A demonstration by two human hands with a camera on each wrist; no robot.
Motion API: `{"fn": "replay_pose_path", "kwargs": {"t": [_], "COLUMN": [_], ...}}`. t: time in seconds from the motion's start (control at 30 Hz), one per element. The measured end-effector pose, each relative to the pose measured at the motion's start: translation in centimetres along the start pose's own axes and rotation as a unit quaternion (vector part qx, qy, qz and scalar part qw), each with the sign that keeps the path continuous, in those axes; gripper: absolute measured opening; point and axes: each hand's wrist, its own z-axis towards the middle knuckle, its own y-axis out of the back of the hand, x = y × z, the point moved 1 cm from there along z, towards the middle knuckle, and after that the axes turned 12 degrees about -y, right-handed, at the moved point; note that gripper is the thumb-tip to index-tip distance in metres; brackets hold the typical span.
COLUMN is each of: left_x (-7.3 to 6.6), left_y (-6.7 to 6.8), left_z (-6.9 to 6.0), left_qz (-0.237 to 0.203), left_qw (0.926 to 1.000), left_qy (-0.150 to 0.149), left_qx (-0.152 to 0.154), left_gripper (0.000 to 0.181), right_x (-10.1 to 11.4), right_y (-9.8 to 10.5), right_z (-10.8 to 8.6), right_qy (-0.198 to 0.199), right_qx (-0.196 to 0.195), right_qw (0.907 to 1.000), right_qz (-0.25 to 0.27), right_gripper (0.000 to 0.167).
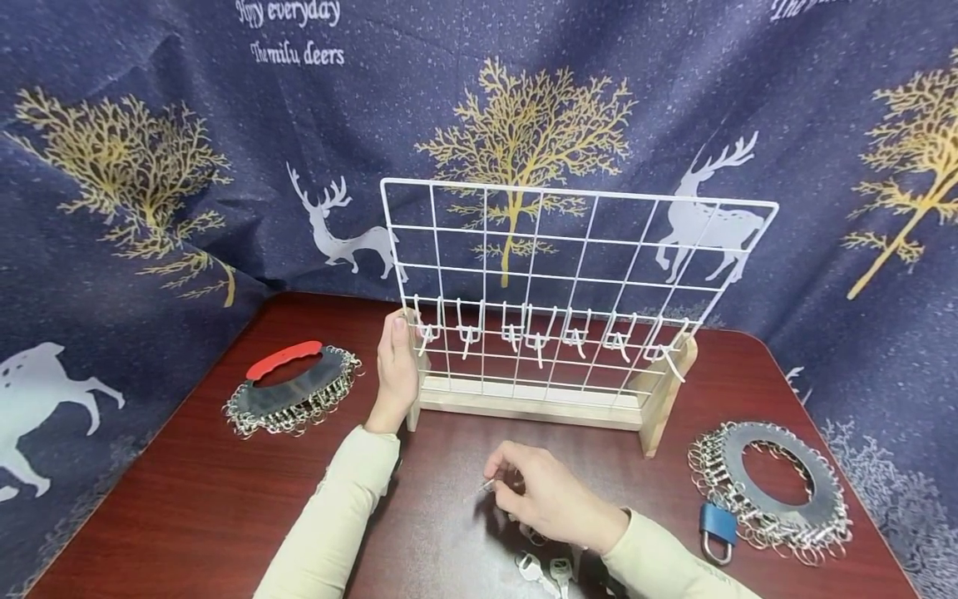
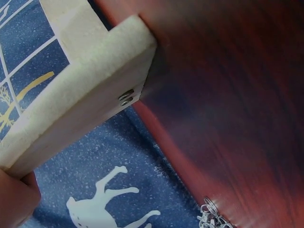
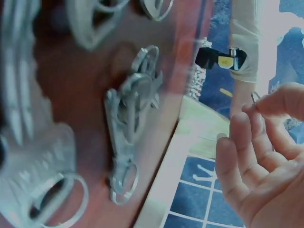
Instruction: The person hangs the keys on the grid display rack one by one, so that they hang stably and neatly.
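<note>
Wire rack [image 1: 531,275] held at left, small metal ring [image 3: 253,97] at right
The left hand [image 1: 397,370] grips the rack's wooden upright [image 2: 80,109], stiff, probably light, a sound hold; above the counter [image 1: 434,524], before the rack, the right hand [image 1: 550,497] pinches the ring, likely light and slippery, best held by its rim.

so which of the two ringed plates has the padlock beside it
The plate on the right, with the blue padlock at its edge; the left plate has a red handle and no padlock.
</note>
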Motion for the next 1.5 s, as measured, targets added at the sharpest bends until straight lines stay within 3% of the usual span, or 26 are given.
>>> {"fn": "replay_pose_path", "kwargs": {"t": [0.1, 0.2, 0.3, 0.4, 0.47, 0.57, 0.63, 0.7, 0.83, 1.0, 1.17, 1.37, 1.5], "left_x": [-0.2, -1.5, -3.1, -4.1, -4.1, -2.5, -1.3, -0.1, 0.2, 0.1, 0.1, -0.1, -2.0], "left_y": [-0.1, -0.1, -0.2, -0.2, -0.3, -0.2, -0.2, -0.1, -0.1, -0.1, -0.1, -0.1, 0.0], "left_z": [0.1, 0.2, 0.4, 0.4, 0.4, 0.3, 0.2, 0.0, 0.0, 0.0, 0.0, 0.0, 0.1], "left_qz": [-0.004, 0.003, 0.010, 0.012, 0.016, 0.014, 0.009, -0.007, -0.026, -0.018, -0.022, -0.019, -0.020], "left_qw": [1.0000, 0.9999, 0.9998, 0.9999, 0.9998, 0.9999, 0.9999, 1.0000, 0.9997, 0.9996, 0.9995, 0.9998, 0.9994], "left_qy": [-0.002, -0.010, -0.015, -0.009, -0.006, -0.001, -0.002, 0.002, -0.001, -0.023, -0.020, -0.005, 0.020], "left_qx": [0.001, 0.003, 0.004, 0.004, 0.004, 0.005, 0.005, 0.005, 0.003, -0.005, -0.010, -0.003, 0.018], "left_gripper": [0.035, 0.033, 0.033, 0.033, 0.033, 0.034, 0.035, 0.037, 0.039, 0.041, 0.038, 0.032, 0.029], "right_x": [0.1, 0.3, 0.5, 0.9, 0.9, 0.8, 0.7, 0.7, 1.1, 1.9, 2.5, 3.5, 4.3], "right_y": [0.2, 0.4, 0.5, 0.6, 0.8, 0.9, 0.9, 0.9, 0.8, 0.8, 0.8, 0.9, 0.8], "right_z": [0.1, 0.3, 0.6, 0.8, 0.9, 1.0, 1.1, 1.2, 1.7, 2.3, 3.1, 3.9, 4.5], "right_qy": [0.049, 0.110, 0.152, 0.155, 0.139, 0.119, 0.116, 0.114, 0.093, 0.044, 0.022, -0.028, -0.043], "right_qx": [-0.035, -0.085, -0.121, -0.136, -0.136, -0.137, -0.142, -0.144, -0.148, -0.174, -0.172, -0.179, -0.184], "right_qw": [0.9953, 0.9756, 0.9564, 0.9478, 0.9479, 0.9453, 0.9450, 0.9482, 0.9630, 0.9748, 0.9847, 0.9816, 0.9732], "right_qz": [-0.076, -0.170, -0.218, -0.243, -0.253, -0.271, -0.271, -0.259, -0.205, -0.133, -0.022, 0.058, 0.132], "right_gripper": [0.020, 0.026, 0.030, 0.037, 0.042, 0.047, 0.039, 0.028, 0.006, 0.004, 0.006, 0.005, 0.008]}}
